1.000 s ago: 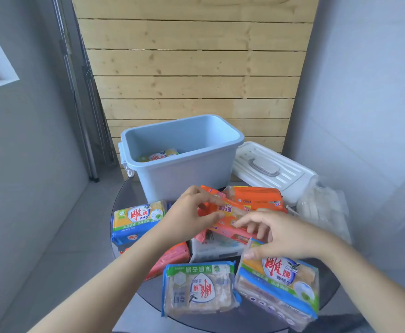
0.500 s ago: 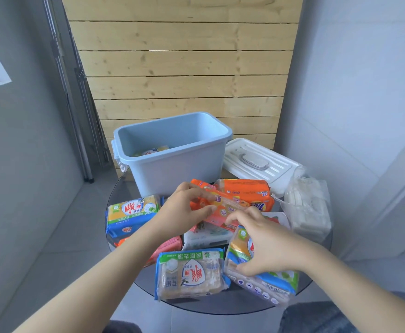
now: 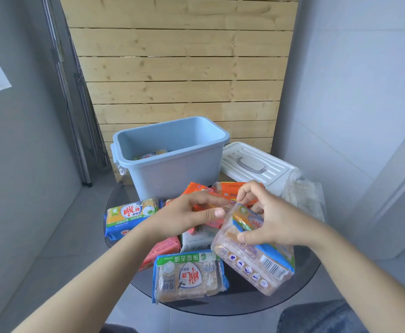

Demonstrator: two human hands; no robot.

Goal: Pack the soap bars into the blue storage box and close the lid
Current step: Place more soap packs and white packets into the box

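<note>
The blue storage box (image 3: 172,174) stands open at the back of a round glass table (image 3: 244,301), with one soap pack (image 3: 151,155) inside. Its white lid (image 3: 254,164) lies to the right of it. Several soap packs lie on the table. My right hand (image 3: 268,217) grips a blue-edged soap pack (image 3: 256,258) and holds it tilted above the table. My left hand (image 3: 187,215) pinches an orange soap pack (image 3: 201,188) in the middle of the pile. A yellow-and-blue pack (image 3: 129,217) lies at the left and a green-topped pack (image 3: 187,275) lies in front.
A crumpled clear plastic bag (image 3: 304,198) lies at the table's right edge. Wooden slats (image 3: 182,68) stand behind the box. Metal poles (image 3: 71,97) lean at the left wall. My knee (image 3: 321,318) is below the table's front right edge.
My right hand has closed on the blue-edged pack and lifted it, tilting it up off the table. My left hand stays on the orange pack.
</note>
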